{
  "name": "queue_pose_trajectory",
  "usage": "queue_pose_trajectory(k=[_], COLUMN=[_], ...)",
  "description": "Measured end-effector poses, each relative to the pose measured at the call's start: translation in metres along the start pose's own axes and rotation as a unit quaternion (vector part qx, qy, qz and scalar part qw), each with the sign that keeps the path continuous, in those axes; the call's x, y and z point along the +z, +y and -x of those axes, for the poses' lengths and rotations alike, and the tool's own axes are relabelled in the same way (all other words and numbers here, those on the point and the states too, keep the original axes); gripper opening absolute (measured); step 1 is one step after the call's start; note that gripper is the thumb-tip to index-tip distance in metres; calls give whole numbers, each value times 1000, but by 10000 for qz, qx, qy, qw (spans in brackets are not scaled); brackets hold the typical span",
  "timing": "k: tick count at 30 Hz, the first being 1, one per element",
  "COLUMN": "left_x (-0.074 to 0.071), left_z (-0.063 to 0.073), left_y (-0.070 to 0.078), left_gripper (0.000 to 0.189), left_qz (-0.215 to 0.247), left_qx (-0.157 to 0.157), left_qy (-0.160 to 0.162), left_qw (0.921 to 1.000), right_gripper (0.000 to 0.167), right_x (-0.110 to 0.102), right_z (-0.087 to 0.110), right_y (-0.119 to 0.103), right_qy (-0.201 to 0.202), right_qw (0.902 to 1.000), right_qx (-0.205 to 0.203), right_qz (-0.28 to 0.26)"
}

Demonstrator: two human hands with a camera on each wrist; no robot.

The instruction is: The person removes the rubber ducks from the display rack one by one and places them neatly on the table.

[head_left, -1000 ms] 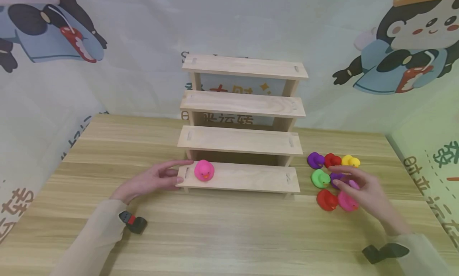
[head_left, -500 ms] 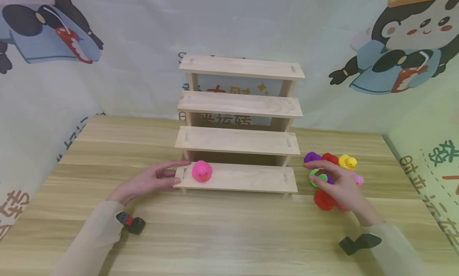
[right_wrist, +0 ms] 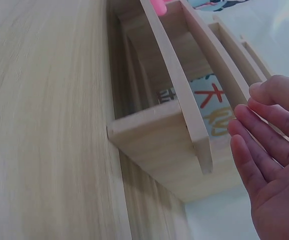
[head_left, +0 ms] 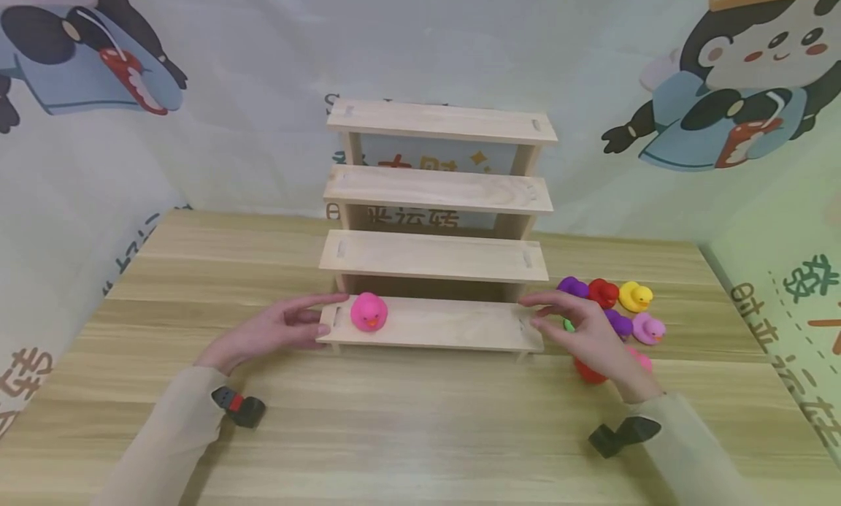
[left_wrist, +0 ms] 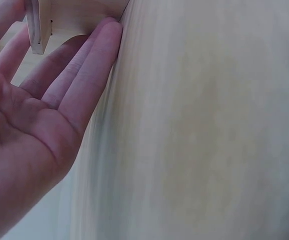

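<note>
A stepped wooden shelf (head_left: 436,255) stands on the table, with a pink rubber duck (head_left: 369,312) on the left part of its lowest step. My left hand (head_left: 279,327) rests at that step's left end, thumb by the front edge and index finger by the back. In the left wrist view its other fingers (left_wrist: 87,72) reach straight under the overhanging board. At the step's right end is my right hand (head_left: 585,331), holding nothing, its fingers lightly bent. The right wrist view shows those fingertips near the boards; whether they touch cannot be told.
Right of the shelf several rubber ducks sit grouped: a yellow one (head_left: 636,296), a red one (head_left: 603,293), purple ones (head_left: 617,323), a light pink one (head_left: 648,328) and others partly behind my right hand. A printed cloth wall (head_left: 263,126) rises behind the table (head_left: 407,433).
My right hand has moved left from over the ducks to the right end of the lowest step. The left hand has stayed at the shelf, and the pink duck has kept its spot.
</note>
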State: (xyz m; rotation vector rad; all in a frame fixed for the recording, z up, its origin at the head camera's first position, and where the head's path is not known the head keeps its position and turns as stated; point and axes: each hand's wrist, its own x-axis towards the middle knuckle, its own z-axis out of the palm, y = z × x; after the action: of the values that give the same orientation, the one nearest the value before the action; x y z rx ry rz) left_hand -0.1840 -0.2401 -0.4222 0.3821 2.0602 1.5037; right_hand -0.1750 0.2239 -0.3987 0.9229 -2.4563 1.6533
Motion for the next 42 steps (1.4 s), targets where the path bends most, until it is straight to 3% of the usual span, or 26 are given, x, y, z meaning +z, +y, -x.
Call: queue_pose_trajectory(k=[4,11,22,42], left_x=[-1,-2,-2,-1], left_z=[-1,0,0,0], left_y=[-1,0,-1,-1], left_gripper=[60,60,59,59], left_qz=[-72,-143,-288,-229], left_qx=[-33,-46,-109,-65], left_qy=[-8,4,-1,16], left_qw=[10000,9999,9995,9997], right_gripper=[32,30,32,29], right_x=[6,20,41,83], right_z=[-5,-14,-28,-57], right_y=[0,-4,-6,-23], right_qy=[-85,-378,-351,-776], right_qw=[10000,9986,9974,9930], right_qx=[-38,289,-241,-52], right_qz=[28,-251,-588,-886])
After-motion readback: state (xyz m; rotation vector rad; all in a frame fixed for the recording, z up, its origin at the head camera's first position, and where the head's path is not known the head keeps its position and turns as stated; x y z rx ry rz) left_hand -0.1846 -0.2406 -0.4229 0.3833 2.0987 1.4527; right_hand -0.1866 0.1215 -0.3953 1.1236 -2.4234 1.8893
